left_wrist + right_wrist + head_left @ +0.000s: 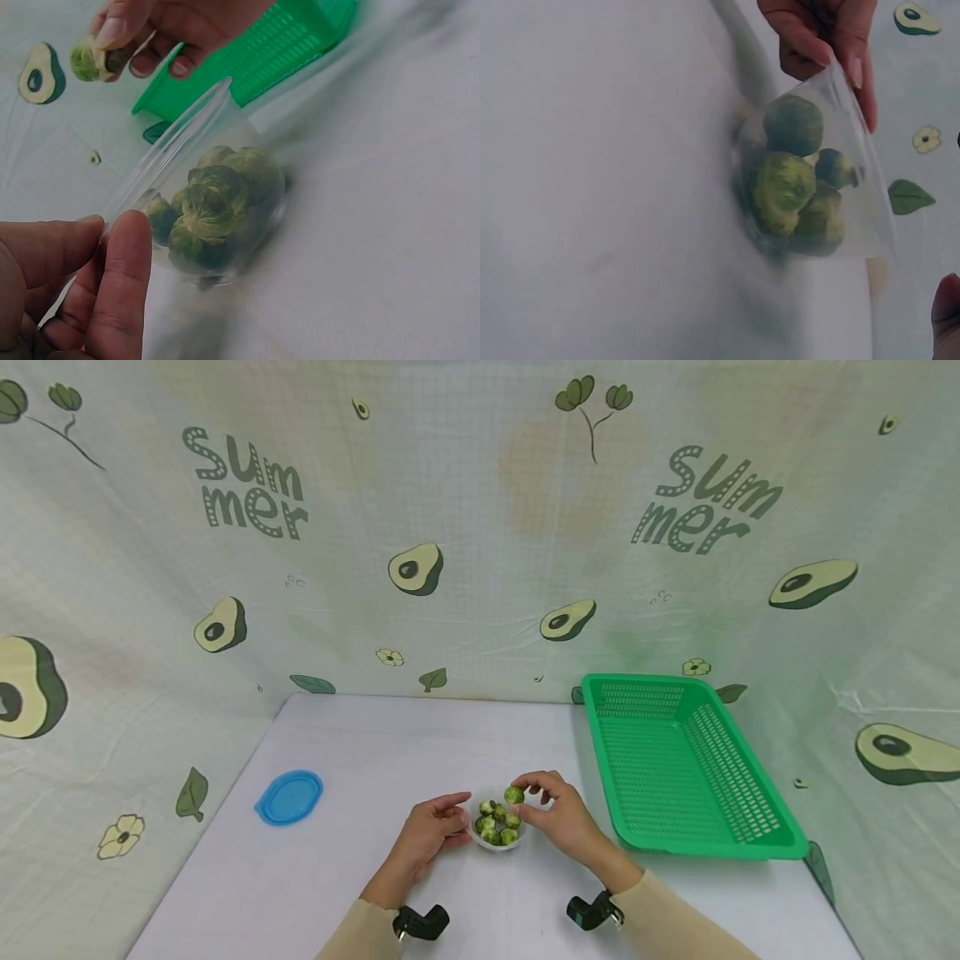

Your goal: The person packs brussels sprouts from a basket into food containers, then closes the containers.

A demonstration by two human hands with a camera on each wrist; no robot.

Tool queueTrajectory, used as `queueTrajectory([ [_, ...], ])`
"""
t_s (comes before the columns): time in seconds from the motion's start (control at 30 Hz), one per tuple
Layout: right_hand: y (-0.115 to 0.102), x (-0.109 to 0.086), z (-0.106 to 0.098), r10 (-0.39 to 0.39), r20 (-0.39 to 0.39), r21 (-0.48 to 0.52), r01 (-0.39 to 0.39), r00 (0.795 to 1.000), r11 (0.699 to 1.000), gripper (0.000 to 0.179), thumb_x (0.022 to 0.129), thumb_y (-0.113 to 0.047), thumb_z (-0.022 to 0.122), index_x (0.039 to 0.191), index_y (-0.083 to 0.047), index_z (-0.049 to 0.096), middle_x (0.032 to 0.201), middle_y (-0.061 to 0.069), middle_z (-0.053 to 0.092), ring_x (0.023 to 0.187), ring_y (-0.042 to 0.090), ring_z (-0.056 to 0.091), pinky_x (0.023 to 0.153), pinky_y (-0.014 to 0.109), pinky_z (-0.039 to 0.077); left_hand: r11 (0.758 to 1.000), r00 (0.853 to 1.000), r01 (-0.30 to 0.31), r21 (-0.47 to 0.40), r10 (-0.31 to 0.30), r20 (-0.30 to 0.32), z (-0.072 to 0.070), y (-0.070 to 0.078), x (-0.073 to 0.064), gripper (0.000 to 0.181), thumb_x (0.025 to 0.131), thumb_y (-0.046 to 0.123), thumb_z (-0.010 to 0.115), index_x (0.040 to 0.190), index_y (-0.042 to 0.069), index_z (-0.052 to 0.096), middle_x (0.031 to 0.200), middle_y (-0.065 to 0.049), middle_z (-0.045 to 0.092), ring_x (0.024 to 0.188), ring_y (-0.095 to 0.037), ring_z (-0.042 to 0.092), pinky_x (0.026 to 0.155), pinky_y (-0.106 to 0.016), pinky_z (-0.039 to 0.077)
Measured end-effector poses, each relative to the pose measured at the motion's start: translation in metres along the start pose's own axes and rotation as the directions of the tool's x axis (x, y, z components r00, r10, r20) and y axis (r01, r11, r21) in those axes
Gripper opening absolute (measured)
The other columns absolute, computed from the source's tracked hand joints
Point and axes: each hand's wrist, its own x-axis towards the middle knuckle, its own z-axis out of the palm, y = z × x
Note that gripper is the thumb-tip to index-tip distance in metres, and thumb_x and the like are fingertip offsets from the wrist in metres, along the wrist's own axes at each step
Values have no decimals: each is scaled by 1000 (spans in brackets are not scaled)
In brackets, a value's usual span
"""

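A small clear plastic bowl (498,847) with several Brussels sprouts (214,202) in it stands on the table. With thumb and fingers, my left hand (433,831) pinches the bowl's rim on its left side. Above the bowl's right side, my right hand (561,814) holds one Brussels sprout (513,795) between thumb and fingertips. That sprout (88,61) shows in the left wrist view, apart from the bowl. In the right wrist view the left hand (829,41) grips the rim, while only a bit of the right hand (948,315) is seen at the edge.
On the right of the table lies a large green plastic basket (626,841). A blue lid (289,797) with a tab rests on the left. White cloth covers the table (375,743), and a printed curtain (480,527) hangs behind and along the sides.
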Motion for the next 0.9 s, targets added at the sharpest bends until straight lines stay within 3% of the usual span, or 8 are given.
queueTrajectory([
  [0.4,14,-4,15,100,38,-18,-99,994,995,30,87,-14,87,111,-27,75,106,-7,65,105,33,54,86,31,42,1000,1000,-8,-9,8,-4,0,-1,1,50,98,-4,68,146,-7,56,98,-2,61,85,-12,64,76,-27,65],
  [0.9,21,-1,22,43,43,-54,-41,998,998,30,88,-13,87,112,-26,75,107,-11,69,105,27,55,86,31,46,1000,1000,1,-25,-1,3,-5,-1,1,51,97,-4,70,146,-7,56,100,-3,62,85,-10,66,77,-27,65],
])
